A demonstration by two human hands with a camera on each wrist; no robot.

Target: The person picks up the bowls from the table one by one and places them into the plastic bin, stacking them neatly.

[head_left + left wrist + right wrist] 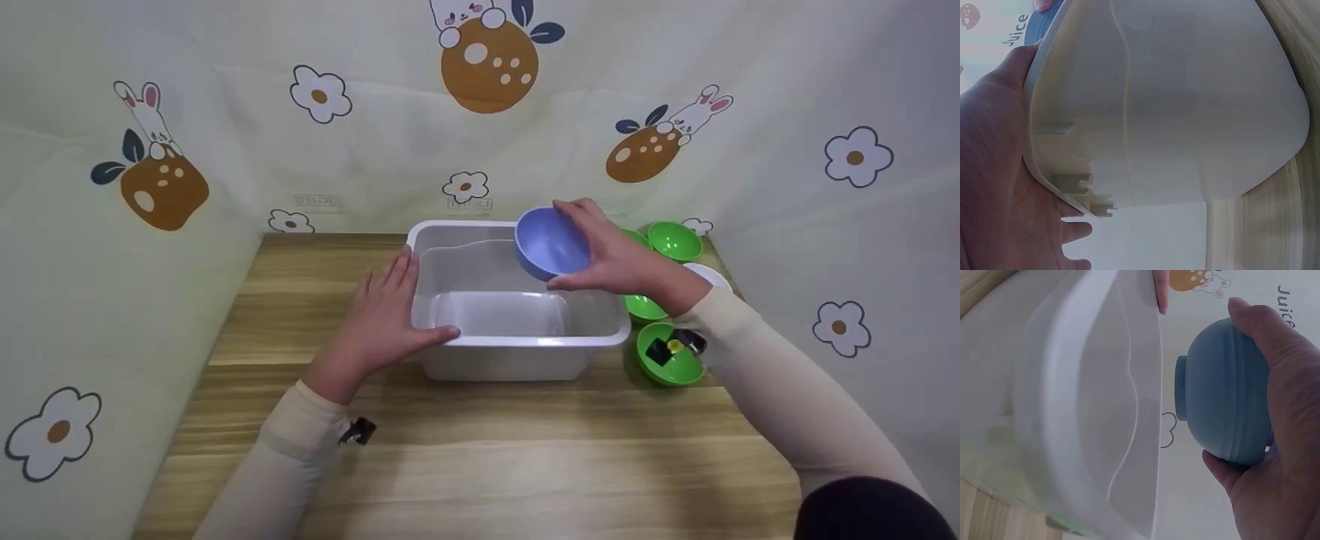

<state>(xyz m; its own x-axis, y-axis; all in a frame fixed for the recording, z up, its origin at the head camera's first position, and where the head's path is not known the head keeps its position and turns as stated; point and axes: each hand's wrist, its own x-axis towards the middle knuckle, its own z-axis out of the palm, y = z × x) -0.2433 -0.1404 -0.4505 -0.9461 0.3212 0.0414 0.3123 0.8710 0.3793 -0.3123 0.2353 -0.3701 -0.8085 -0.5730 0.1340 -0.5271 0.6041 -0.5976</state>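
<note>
A white plastic basin [510, 360] stands on the table, its inside bare in the head view. My left hand [382, 315] rests on its front left corner, fingers straight along the left rim and thumb on the front rim. Seen from the left wrist, that hand [994, 163] lies against the rim from outside. My right hand [619, 259] grips a blue bowl [551, 244] by its rim, above the right part of the basin. The right wrist view shows the bowl [1213, 391] with its foot toward the basin, thumb and fingers on opposite sides.
Several green bowls [675, 240] stand to the basin's right, one [667, 375] near its front right corner. A white dish [709, 276] is partly hidden behind my right wrist. Printed cloth walls [360, 165] enclose the wooden table [487, 457] at the back and sides.
</note>
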